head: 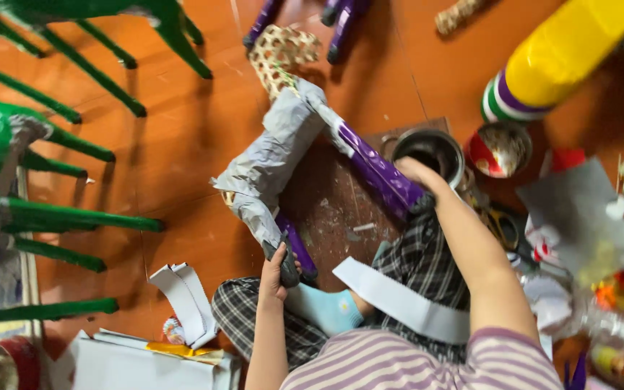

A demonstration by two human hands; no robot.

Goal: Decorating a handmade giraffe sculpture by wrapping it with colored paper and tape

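A craft figure point(283, 155) wrapped in grey paper stands on the orange floor, with purple legs poking out. My left hand point(276, 273) grips the lower purple leg point(296, 249) near its dark tip. My right hand point(417, 173) rests on the upper purple leg point(377, 170), beside a metal tin point(431, 152). A white paper strip point(399, 302) lies across my lap, over checked trousers and a light blue sock point(326, 307).
Green painted stick frames point(59, 144) fill the left side. A yellow bottle point(554, 58) with purple stripes lies at top right near a red bowl point(498, 149). Paper scraps point(586, 213) and clutter pile up on the right; folded white card point(185, 300) sits lower left.
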